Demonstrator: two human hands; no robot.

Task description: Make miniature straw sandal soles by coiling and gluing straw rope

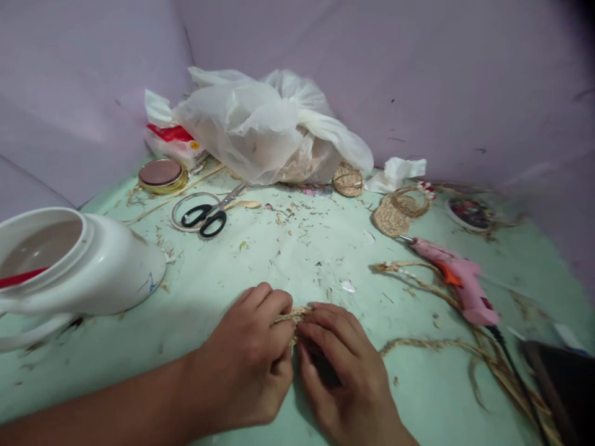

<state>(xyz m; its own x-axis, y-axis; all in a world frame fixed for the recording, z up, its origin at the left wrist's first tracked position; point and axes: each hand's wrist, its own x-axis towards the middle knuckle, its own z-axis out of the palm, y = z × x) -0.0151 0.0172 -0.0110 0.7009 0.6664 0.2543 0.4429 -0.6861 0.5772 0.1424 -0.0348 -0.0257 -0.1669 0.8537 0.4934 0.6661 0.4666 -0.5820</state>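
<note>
Low in the middle of the view, my left hand [253, 353] is closed with its fingers pinching a small piece of braided straw cord [297, 314]. My right hand [346, 365] grips the other side of the same piece, fingers curled over it and thumb below. Most of the piece is hidden between the two hands. A twisted straw braid [427, 344] runs off to the right from behind my right hand; whether it joins the held piece is hidden.
A white plastic jug [125, 266] lies left. Behind are black-handled scissors [209, 217], a round tin [162, 173] and a white plastic bag [260, 130]. Right are a woven straw piece [393, 214], a pink glue gun [465, 279] with its cord, and a dark object [562, 384].
</note>
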